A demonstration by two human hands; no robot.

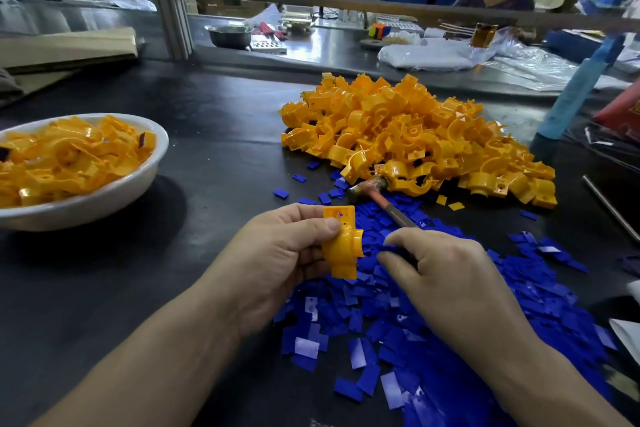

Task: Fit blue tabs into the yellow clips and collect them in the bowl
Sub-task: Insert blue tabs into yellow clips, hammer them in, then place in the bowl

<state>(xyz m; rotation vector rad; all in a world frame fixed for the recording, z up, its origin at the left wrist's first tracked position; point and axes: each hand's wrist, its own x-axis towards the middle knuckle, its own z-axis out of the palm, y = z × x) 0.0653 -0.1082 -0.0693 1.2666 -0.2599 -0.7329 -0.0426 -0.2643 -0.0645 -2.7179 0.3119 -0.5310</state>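
My left hand grips one yellow clip between thumb and fingers, held just above the table. My right hand sits right beside it with curled fingers pinching a blue tab over the heap of blue tabs; the hammer's handle runs under this hand. A big pile of yellow clips lies beyond. The white bowl at the left holds several yellow clips.
A hammer lies between the piles, its head against the yellow clips. A metal rod lies at the right. A metal bowl, plastic bags and a person sit across the bench. Cardboard lies at the far left.
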